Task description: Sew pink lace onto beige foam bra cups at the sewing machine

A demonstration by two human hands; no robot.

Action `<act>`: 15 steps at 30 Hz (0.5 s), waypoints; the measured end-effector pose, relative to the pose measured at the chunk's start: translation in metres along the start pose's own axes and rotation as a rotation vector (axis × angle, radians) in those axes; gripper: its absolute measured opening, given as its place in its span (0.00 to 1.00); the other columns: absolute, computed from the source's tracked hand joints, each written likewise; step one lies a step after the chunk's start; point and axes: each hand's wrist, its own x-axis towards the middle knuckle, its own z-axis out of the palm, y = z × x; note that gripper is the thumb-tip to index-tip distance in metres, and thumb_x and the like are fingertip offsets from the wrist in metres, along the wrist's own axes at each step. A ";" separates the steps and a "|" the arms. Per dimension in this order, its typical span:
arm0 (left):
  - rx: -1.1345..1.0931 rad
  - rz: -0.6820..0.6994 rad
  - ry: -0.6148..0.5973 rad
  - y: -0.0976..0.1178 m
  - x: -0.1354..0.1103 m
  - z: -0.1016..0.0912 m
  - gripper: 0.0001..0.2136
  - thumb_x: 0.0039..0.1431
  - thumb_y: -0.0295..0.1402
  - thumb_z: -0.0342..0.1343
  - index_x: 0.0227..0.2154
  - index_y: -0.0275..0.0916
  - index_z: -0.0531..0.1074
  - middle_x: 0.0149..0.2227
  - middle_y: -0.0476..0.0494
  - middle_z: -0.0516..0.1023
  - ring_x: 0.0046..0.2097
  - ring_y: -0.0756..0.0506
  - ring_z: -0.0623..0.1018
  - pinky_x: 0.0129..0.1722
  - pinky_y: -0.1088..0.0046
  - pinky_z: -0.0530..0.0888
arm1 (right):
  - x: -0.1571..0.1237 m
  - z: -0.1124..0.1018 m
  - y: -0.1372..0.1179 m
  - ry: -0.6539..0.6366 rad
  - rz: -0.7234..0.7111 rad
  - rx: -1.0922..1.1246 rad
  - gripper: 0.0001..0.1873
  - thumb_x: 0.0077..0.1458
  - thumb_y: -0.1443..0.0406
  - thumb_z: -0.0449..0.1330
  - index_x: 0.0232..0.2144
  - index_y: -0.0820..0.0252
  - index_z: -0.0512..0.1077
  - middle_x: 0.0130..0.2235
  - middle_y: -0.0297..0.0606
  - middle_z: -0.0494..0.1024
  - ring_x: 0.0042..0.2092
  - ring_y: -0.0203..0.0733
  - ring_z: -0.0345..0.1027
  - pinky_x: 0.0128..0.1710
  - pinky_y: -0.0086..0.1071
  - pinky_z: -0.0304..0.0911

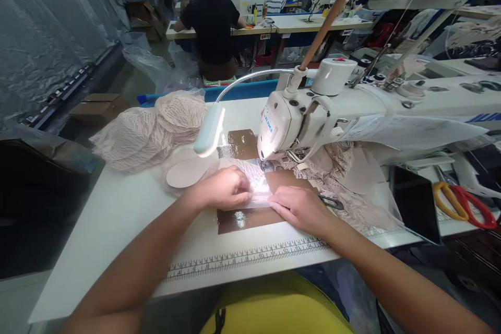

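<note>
A pale pink lace fabric (256, 180) lies in bright lamp light in front of the needle area of a white sewing machine (274, 122). My left hand (230, 188) rests at the left of this piece, its fingers curled and closed on the fabric. On the other side, my right hand (297, 207) has thumb and fingertips pressed together at the near right edge of the lace. Under the work shows a shiny brown plate (250, 220). Black thread snips (332, 202) lie just beyond my right hand.
A heap of lace pieces (152, 128) and pale cup shapes (188, 169) lie left of the lamp (209, 130). To the right are more lace (352, 201), a dark tablet-like panel (415, 203) and scissors (475, 207). A ruler strip (242, 261) lines the table's front. A co-worker (211, 21) sits ahead.
</note>
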 end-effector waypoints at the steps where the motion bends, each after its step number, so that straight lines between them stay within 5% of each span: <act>1: 0.035 0.014 -0.017 0.001 0.001 0.001 0.11 0.59 0.36 0.51 0.27 0.37 0.73 0.28 0.46 0.74 0.35 0.46 0.73 0.39 0.71 0.68 | -0.003 0.000 -0.001 -0.005 0.007 0.003 0.14 0.62 0.65 0.50 0.32 0.59 0.75 0.29 0.37 0.73 0.33 0.37 0.66 0.33 0.29 0.56; 5: 0.111 -0.002 0.013 0.003 0.009 0.011 0.11 0.61 0.35 0.49 0.35 0.36 0.74 0.34 0.41 0.74 0.37 0.45 0.73 0.38 0.70 0.70 | -0.011 0.006 -0.001 0.057 0.042 -0.025 0.14 0.61 0.67 0.50 0.44 0.60 0.73 0.32 0.38 0.74 0.35 0.39 0.67 0.35 0.30 0.58; 10: 0.230 0.026 0.053 0.003 0.015 0.026 0.15 0.62 0.34 0.48 0.49 0.35 0.70 0.51 0.36 0.72 0.46 0.42 0.72 0.45 0.65 0.69 | -0.017 0.014 0.001 0.092 0.000 -0.084 0.15 0.59 0.71 0.49 0.43 0.62 0.73 0.31 0.40 0.72 0.34 0.40 0.62 0.35 0.32 0.56; 15: 0.347 -0.030 0.042 0.002 0.017 0.034 0.21 0.62 0.38 0.47 0.55 0.34 0.66 0.58 0.37 0.67 0.45 0.40 0.70 0.44 0.61 0.69 | -0.018 0.016 0.001 0.097 0.004 -0.095 0.15 0.57 0.72 0.49 0.43 0.63 0.73 0.31 0.40 0.70 0.34 0.41 0.60 0.35 0.33 0.54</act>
